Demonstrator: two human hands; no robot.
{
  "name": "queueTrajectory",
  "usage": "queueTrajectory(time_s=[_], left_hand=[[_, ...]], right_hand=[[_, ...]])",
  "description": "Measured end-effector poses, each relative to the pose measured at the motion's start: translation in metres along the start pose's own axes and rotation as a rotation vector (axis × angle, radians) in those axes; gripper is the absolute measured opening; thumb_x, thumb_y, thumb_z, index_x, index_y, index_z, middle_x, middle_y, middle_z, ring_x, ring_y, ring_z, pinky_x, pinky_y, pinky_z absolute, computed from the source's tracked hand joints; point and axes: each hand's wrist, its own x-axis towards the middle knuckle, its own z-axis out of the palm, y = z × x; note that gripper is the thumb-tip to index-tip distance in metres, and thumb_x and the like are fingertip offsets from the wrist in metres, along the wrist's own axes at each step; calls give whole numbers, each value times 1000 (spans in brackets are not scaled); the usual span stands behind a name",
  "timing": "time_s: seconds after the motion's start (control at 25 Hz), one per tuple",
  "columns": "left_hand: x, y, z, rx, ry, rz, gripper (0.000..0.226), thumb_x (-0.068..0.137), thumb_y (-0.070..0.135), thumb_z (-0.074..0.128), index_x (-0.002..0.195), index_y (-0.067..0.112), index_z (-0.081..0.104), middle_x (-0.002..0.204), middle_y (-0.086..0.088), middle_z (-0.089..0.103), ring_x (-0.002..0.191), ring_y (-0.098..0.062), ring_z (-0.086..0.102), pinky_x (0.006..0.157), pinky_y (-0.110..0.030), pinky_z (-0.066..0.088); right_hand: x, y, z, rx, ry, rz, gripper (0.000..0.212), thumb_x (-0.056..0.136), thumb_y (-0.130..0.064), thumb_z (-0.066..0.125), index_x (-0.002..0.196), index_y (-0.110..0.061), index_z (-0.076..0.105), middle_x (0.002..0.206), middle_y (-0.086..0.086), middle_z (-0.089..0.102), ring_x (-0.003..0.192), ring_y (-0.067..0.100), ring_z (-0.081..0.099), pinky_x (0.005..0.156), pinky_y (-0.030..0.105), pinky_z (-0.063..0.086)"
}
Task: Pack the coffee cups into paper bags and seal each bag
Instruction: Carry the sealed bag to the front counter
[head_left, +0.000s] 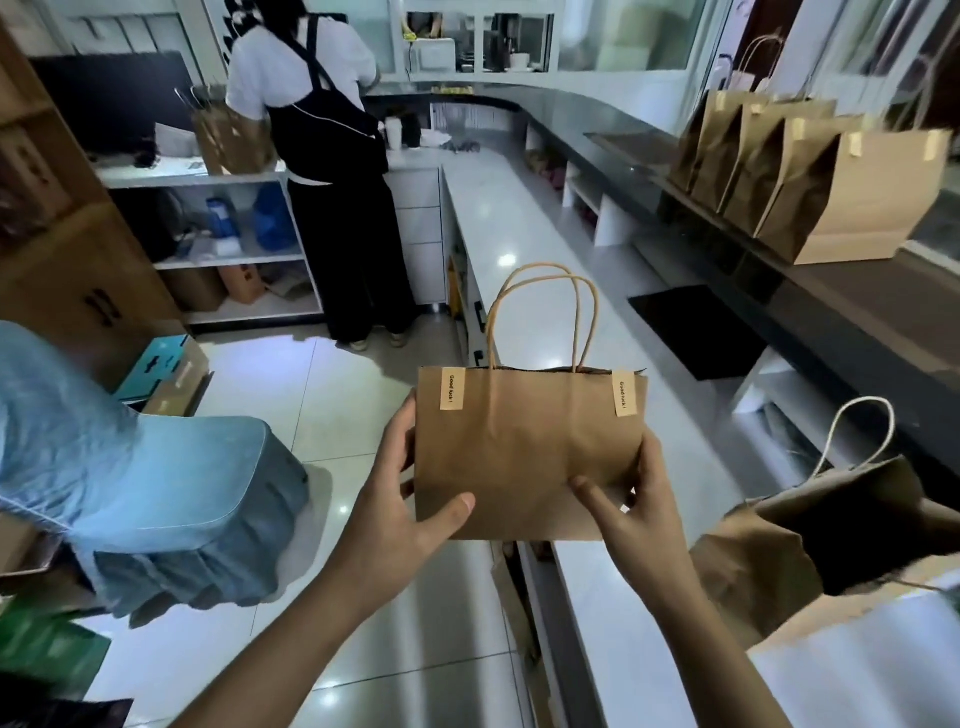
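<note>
Sealing looks done: paper bag (524, 452), two stickers across its mouth, hangs over the white table's (524, 218) near edge, gripped by my left fingers (457, 506) and right fingers (592, 493). Next, probably set it beside the sealed bags (810, 171).

Cannot see inside the sealed paper bag (524, 452), so any cups there stay hidden, and the left hand (400, 499) has its fingers tucked out of sight behind the bag's side. Cut off at the right edge: the open bag (810, 545) lying low on the surface (519, 218), and the nearest of the sealed bags (852, 192) on the dark ledge. Too blurred to identify: the blue items on the shelf (234, 260) and whatever the other person (322, 130) handles.
</note>
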Motion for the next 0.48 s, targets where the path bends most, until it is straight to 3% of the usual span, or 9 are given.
queueTrajectory(time_s=[0.24, 0.36, 0.48], left_hand=[[67, -2, 17, -30, 2, 17, 98, 85, 10, 81, 153, 50, 24, 140, 18, 56, 128, -3, 55, 100, -11, 44], [99, -5, 27, -52, -22, 19, 98, 85, 9, 80, 156, 44, 23, 138, 26, 55, 128, 2, 53, 98, -8, 43], [130, -7, 36, -85, -36, 35, 97, 86, 8, 80, 158, 39, 22, 138, 33, 52, 129, 8, 50, 94, -4, 41]], right_hand=[[68, 10, -9, 36, 29, -15, 66, 83, -26, 74, 142, -31, 45, 120, -20, 59, 107, 2, 58, 83, 8, 45], [97, 12, -13, 31, 60, -30, 71, 82, -24, 74, 144, -34, 43, 127, -20, 58, 114, 4, 58, 86, 12, 47], [125, 13, -16, 17, 114, -42, 74, 81, -20, 77, 144, -39, 43, 131, -17, 57, 115, 10, 58, 92, 27, 51]])
